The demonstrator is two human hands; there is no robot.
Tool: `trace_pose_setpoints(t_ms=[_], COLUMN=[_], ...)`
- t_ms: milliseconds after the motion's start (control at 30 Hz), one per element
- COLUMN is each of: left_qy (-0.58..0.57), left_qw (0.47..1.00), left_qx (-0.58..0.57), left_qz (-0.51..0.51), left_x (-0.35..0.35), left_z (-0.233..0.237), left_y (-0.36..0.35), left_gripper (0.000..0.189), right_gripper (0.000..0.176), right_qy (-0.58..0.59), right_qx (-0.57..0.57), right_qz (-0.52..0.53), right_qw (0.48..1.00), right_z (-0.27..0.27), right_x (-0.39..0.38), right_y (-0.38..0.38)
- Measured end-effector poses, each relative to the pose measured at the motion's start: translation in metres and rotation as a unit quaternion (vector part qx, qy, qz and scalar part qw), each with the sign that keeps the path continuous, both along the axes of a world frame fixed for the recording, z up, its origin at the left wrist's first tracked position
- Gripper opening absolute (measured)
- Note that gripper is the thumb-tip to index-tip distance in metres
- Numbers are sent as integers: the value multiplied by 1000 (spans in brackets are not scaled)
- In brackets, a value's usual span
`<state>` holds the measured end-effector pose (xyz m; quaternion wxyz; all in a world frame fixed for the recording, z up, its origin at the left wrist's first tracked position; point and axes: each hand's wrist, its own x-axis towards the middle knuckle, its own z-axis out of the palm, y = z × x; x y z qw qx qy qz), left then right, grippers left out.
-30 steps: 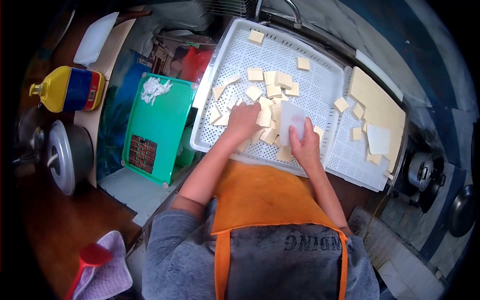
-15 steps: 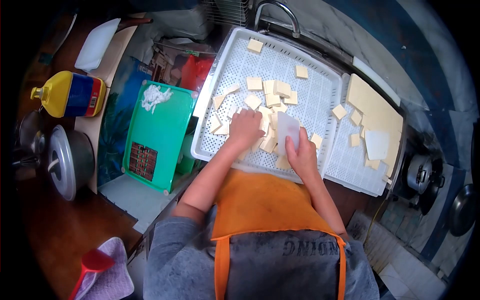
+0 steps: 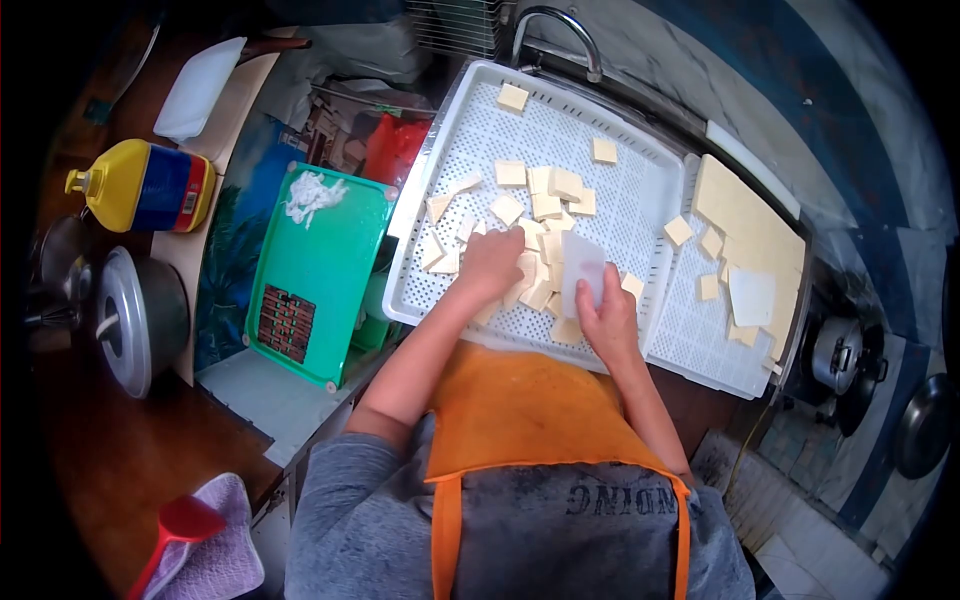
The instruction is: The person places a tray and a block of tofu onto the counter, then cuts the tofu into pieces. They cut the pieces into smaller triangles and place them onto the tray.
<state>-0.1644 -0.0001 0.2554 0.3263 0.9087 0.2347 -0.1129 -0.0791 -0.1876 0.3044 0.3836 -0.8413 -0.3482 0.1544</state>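
Observation:
My right hand (image 3: 610,315) grips a translucent white plastic scraper (image 3: 582,270), held upright over the near part of a white perforated tray (image 3: 610,105). Many pale yellow square pieces (image 3: 507,209), possibly tofu, lie in the tray, most of them heaped in the middle. My left hand (image 3: 490,265) is down among these pieces at the left of the heap, its fingers curled and touching them. What sits under those fingers is hidden. A few squares lie apart toward the tray's far side.
At right, a second perforated tray (image 3: 690,345) carries a large pale slab (image 3: 750,220), loose squares and a white sheet (image 3: 752,296). A faucet (image 3: 556,12) stands behind. A green tray (image 3: 310,240), yellow jug (image 3: 110,185) and lidded pot (image 3: 140,322) are at left.
My left hand has shifted slightly, its fingers more drawn in over the pieces. The scraper in my right hand has moved a little right and toward me.

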Motion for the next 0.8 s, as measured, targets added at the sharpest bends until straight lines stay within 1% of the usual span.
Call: trace_pose_setpoints(t_ms=[67, 100, 167, 200, 233, 267, 300, 400, 500, 600, 700, 800], left_qy=[-61, -109, -203, -214, -221, -225, -186, -179, -202, -205, -185, -187], left_qw=[994, 986, 959, 928, 883, 826, 809, 723, 704, 703, 725, 728], left_qx=[-64, -86, -132, -239, -343, -441, -480, -587, -601, -600, -590, -585], left_qz=[68, 95, 146, 189, 231, 271, 284, 319, 321, 322, 303, 306], left_x=[-7, -11, -17, -17, -17, -18, -19, -20, -19, -20, -22, -23], left_z=[-1, -6, -24, -29, -34, -39, -21, -9, -1, 6, 7, 9], left_y=[-3, -3, -4, -6, -8, -10, -11, -16, -19, -20, -19, -19], left_gripper=[38, 37, 36, 34, 33, 32, 27, 31, 35, 39, 39, 39], right_gripper=[24, 24, 24, 24, 25, 25, 25, 26, 26, 28, 29, 29], right_qy=[-12, -19, -82, -113, -149, -146, -143, -136, -138, -138, -144, -149], right_qx=[-3, -5, 9, 14, 32, 27, 22, 4, -5, -3, -6, -5], right_qz=[14, 19, 48, 63, 75, 84, 94, 111, 118, 130, 140, 146], right_qw=[1000, 1000, 995, 991, 985, 985, 985, 984, 983, 982, 980, 978], right_z=[1, 3, 8, 10, 7, 7, 7, 9, 9, 8, 9, 6], right_x=[-3, -5, -9, -13, -15, -18, -20, -27, -29, -31, -33, -34], right_y=[0, 1, 3, 4, 6, 8, 10, 18, 22, 23, 26, 28])
